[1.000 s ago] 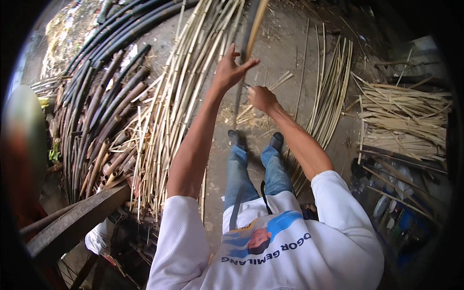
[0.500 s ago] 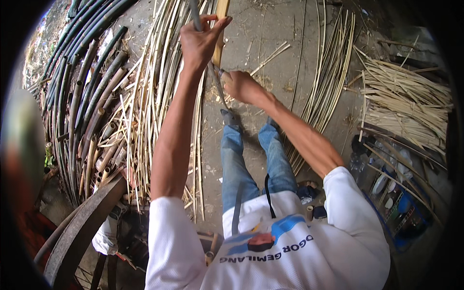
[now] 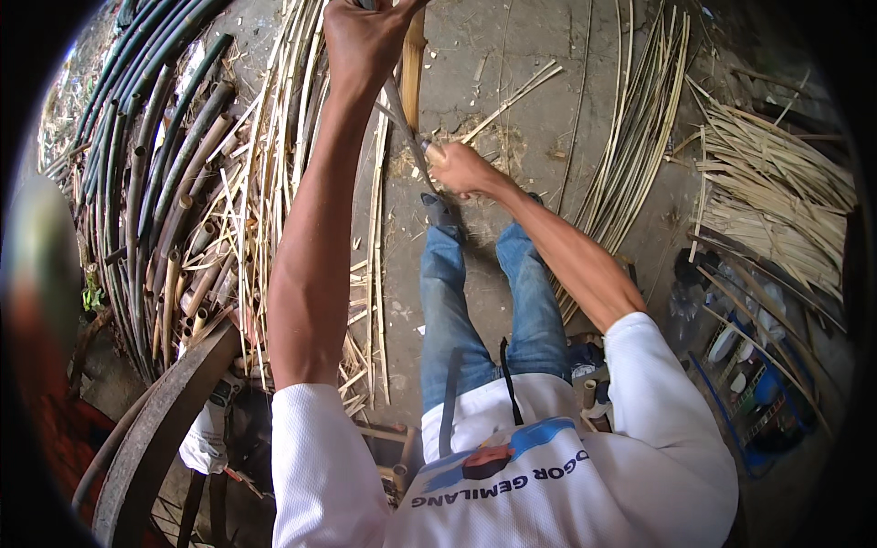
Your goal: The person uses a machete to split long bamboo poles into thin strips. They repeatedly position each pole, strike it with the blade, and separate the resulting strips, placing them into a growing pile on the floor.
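Note:
My left hand [image 3: 365, 41] is at the top edge, closed around a slender grey-green bamboo pole [image 3: 411, 137]; its fingertips are partly cut off by the frame. The pole slants down to beside my dark shoe [image 3: 440, 210]. My right hand [image 3: 468, 171] grips the pale handle of a knife [image 3: 438, 154], lower down and right of the pole. The narrow blade points up and left, across the pole; whether it touches cannot be made out. Just behind the pole stands a yellowish length of wood or split bamboo [image 3: 413, 78].
On the left lie dark bamboo poles [image 3: 151, 178] and long pale strips [image 3: 260, 119]. More thin strips [image 3: 626, 155] lie to the right, beside a stack of flat slats [image 3: 776, 183]. A curved grey rim [image 3: 169, 416] is at lower left, a blue-framed crate [image 3: 758, 402] at lower right.
My left hand has moved up toward the top edge, still on the pole. The right hand has shifted slightly right and down with the knife. The whole view has tilted a little.

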Demonstrator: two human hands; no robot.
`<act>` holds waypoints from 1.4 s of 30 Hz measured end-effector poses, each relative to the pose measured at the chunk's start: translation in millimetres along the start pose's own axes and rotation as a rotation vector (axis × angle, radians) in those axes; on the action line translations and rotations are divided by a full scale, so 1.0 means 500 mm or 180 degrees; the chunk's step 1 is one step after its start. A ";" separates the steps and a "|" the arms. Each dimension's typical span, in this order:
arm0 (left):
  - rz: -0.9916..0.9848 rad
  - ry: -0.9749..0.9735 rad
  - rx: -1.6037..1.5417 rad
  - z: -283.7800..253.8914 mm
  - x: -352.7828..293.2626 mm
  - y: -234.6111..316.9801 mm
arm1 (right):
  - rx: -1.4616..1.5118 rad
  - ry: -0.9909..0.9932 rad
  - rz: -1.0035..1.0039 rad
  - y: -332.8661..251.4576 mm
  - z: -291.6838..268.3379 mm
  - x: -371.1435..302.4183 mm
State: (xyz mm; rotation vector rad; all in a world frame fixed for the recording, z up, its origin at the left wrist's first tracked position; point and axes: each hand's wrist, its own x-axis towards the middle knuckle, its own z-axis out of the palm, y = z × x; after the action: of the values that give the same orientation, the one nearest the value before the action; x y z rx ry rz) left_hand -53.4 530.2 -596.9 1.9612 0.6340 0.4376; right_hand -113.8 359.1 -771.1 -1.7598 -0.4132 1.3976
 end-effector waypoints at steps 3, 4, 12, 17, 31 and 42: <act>-0.0090 0.0097 -0.0156 -0.003 0.020 -0.028 | -0.0814 0.0449 -0.0436 -0.054 -0.005 0.001; -0.0050 0.0061 -0.0038 0.000 0.024 -0.014 | -0.0972 0.0465 -0.0278 -0.004 0.014 0.038; -0.0026 -0.0749 -0.0938 -0.004 -0.001 -0.117 | 0.0011 -0.0629 0.0206 0.159 -0.002 0.152; -0.0175 -0.0657 -0.0040 0.073 0.047 -0.313 | 0.0123 -0.0086 0.0182 0.183 -0.005 0.205; -0.0528 0.0168 0.0513 0.146 0.060 -0.318 | -0.1390 0.1057 -0.0933 0.091 -0.053 0.203; -0.0339 0.0458 -0.0116 0.162 0.048 -0.310 | -0.2296 0.0890 0.0250 0.414 0.056 0.277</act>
State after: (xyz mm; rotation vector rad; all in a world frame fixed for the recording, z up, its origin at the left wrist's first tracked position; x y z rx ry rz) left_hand -27.6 545.6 -771.0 1.8632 0.8125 0.5236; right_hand -141.9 341.8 -1019.7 -2.5336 -0.7646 1.0910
